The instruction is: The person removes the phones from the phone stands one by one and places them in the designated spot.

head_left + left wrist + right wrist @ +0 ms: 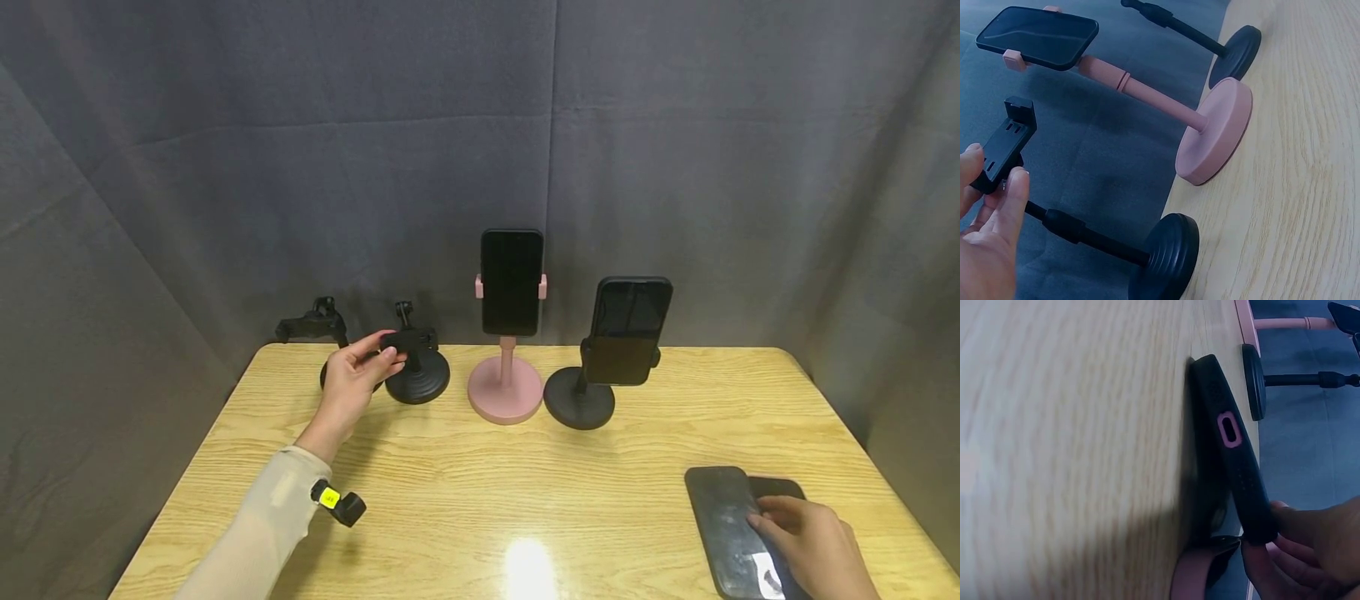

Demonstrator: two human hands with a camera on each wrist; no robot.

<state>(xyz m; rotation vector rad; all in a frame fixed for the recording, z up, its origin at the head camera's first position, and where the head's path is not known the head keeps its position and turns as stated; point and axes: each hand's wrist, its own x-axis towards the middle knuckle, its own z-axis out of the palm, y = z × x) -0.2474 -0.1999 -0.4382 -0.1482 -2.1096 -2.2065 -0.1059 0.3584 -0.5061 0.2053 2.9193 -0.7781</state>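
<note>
Clamp (411,340), at the table's (450,492) far edge toward its left corner, is pinched in the left hand (351,382); sideways pressure might tip the black stand (417,385). Toward the right edge, the right hand (813,542) pinches a tilted phone (722,512); a loose hold could drop it onto the lower phone (782,488).

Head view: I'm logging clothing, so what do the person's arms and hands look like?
The left sleeve is cream, with a black device at its side bearing a yellow label, its marks too small to read. The left hand and right hand are ungloved; no sleeve shows on the right.
</note>
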